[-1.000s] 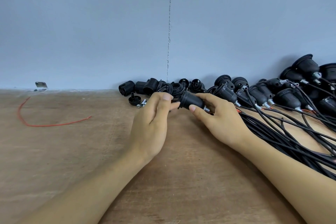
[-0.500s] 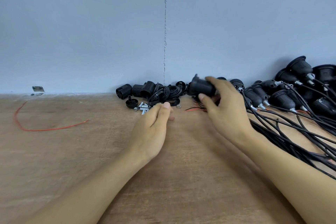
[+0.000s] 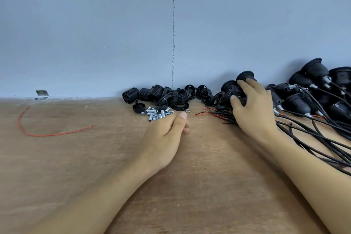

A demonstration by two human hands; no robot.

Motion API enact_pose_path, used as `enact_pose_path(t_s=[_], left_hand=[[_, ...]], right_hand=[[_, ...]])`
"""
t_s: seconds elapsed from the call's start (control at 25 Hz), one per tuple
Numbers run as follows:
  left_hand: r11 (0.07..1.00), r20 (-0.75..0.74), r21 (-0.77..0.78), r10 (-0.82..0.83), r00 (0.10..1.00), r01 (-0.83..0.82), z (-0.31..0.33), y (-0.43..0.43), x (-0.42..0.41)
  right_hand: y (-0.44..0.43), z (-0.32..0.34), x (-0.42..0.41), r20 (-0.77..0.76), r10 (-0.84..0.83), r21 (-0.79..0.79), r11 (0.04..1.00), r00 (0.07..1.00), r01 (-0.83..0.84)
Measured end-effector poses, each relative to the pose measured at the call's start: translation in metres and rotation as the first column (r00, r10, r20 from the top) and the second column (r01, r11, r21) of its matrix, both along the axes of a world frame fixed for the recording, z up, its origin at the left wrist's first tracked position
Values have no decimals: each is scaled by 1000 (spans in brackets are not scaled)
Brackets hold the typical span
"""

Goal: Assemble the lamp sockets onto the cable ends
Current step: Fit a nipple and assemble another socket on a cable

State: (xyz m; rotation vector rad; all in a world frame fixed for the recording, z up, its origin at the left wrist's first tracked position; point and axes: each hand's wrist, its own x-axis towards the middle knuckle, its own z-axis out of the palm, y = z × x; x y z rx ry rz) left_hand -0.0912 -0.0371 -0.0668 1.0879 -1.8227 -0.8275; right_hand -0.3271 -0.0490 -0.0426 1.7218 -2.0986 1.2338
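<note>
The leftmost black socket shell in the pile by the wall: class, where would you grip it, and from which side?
Best, I think: pinch the socket shell across its round barrel, thumb in front, fingers behind, coming from the front left. It lies on its side at the pile's end: bare bench on that side, other shells crowding its right, the wall close behind.

The table [image 3: 76, 167] is bare wood, matt, with a rough, streaky grain. The wall [image 3: 95, 24] at 12 o'clock is smooth matt paint, split by a rough cracked seam [image 3: 173, 43]. The socket parts [image 3: 157, 95] are ribbed black plastic with a slight sheen, as is the socket [image 3: 230, 89] gripped by the right hand [image 3: 252, 108]. The sleeves [image 3: 155, 114] and the nut [image 3: 187, 110] are bright bare metal. The cables [image 3: 313, 138] at 3 o'clock have smooth black sheathing. The wire [image 3: 47, 135] at 9 o'clock has glossy red insulation. The bracket [image 3: 42, 93] is dull metal.
</note>
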Motion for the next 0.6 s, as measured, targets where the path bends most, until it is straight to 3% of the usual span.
enact_pose_path(t_s=[0.24, 0.36, 0.48, 0.6], left_hand=[[994, 242, -104, -11, 970, 38, -3, -2, 0], [980, 303, -195, 18, 953, 43, -4, -3, -2], [978, 302, -206, 31, 953, 33, -5, -4, -4], [952, 171, -255, 218, 961, -170, -4, -7, -1]], right_hand=[[8, -15, 35, -187, 292, -20, 953, 938, -301], [11, -12, 38, -310, 333, -63, 927, 890, -369], [16, -12, 44, -342, 387, -61, 900, 856, -432], [18, -16, 47, -268, 510, 78, 857, 817, -509]])
